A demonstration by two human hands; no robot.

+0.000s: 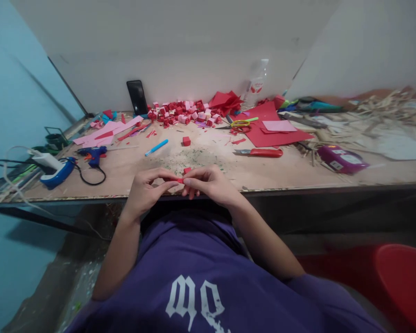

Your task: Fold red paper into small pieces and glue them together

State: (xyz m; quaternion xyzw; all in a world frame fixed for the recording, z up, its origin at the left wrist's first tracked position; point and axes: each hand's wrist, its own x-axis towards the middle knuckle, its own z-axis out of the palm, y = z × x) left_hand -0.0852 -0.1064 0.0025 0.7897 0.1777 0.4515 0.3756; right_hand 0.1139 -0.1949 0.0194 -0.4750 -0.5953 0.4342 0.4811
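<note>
Near the table's front edge, my left hand (148, 188) and my right hand (213, 184) pinch a small piece of red paper (180, 181) between thumbs and fingertips. Much of the piece is hidden by the fingers, so its full shape does not show. Just behind the fingertips lies a small red paper cube (187, 170), partly covered by my right hand. Farther back on the table sits another red paper cube (186, 141). A heap of red and pink paper cubes (180, 112) lies along the wall.
To the left are a blue glue gun (95, 155), a blue power strip (60, 173) with cords, and a blue pen-like tool (156, 147). To the right lie yellow-handled scissors (241, 123), a red-handled cutter (266, 152), red paper sheets (266, 111) and a purple device (341, 159). A phone (137, 97) leans on the wall.
</note>
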